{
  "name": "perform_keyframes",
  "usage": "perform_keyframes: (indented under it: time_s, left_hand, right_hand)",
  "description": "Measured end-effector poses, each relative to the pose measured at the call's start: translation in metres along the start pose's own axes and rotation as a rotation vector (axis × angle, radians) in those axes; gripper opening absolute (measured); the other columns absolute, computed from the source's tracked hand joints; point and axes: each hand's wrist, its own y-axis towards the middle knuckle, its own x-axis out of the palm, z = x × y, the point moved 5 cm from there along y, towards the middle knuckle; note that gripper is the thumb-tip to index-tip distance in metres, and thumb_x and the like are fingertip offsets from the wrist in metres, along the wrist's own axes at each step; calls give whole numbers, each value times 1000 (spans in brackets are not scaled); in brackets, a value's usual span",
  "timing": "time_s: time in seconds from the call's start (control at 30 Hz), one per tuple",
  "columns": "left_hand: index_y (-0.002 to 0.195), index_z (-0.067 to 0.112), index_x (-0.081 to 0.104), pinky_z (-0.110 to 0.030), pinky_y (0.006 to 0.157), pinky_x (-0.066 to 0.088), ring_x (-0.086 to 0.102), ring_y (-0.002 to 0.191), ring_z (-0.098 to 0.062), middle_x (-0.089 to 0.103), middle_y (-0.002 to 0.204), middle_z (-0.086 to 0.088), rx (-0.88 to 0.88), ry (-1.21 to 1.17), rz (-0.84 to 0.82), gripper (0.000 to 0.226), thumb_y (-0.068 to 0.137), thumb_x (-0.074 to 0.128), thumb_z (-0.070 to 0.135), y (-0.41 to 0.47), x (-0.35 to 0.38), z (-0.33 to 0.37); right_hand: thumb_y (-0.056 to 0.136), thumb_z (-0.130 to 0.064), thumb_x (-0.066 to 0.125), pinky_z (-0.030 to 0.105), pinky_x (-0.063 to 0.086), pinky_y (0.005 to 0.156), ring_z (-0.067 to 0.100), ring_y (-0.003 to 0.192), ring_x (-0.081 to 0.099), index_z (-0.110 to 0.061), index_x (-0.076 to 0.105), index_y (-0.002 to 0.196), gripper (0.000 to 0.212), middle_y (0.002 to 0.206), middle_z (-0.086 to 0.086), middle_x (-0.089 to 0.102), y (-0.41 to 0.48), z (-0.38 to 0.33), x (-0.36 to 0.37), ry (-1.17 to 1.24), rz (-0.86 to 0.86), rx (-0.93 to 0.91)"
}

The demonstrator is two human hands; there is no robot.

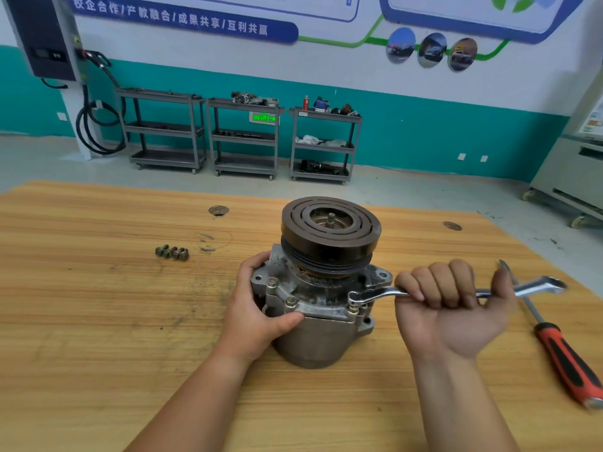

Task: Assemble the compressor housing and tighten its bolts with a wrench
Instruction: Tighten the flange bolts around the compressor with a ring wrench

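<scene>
Head view: grey metal compressor housing [313, 337] with a black grooved pulley on top stands upright mid-counter [98, 321]. Silver ring wrench [375, 293] has its ring end over the front-right flange bolt [353, 307]. Its long axis runs rightward from that bolt into the right hand [453, 308], fingers [437, 282] curled round the handle. Left hand [257, 308] grips the housing's left side, bracing it. Swing should pivot about that bolt. Loose bolts [172, 252] lie well apart, left.

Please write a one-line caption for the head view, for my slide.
Left hand steadies the compressor while right hand holds a wrench on a bolt.
</scene>
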Motion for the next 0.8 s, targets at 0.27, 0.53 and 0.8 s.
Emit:
perform_keyframes:
  time_s: [0.27,0.53,0.8]
  left_hand:
    - [117,52,45,-40,94,50,60,113,-14,59,123,3,7,8,-1,84,41,80,45,0,0,1]
    - [111,63,45,-26,88,50,60,112,-11,60,121,6,24,0,-9,80,41,80,45,0,1,0]
    - [120,38,44,-12,81,48,60,107,-2,58,120,5,16,-26,0,87,41,79,47,0,1,0]
  right_hand:
    - [80,-64,36,19,26,39,8,40,12,-27,23,47,52,44,-9,12,7,10,-22,85,140,127]
    - [85,-52,41,27,26,51,14,44,20,-17,30,51,50,46,-2,22,-26,-1,5,96,-275,-76]
    - [92,-48,48,30,21,51,10,48,26,-18,30,49,55,50,-5,27,-76,20,46,-784,-322,-541]
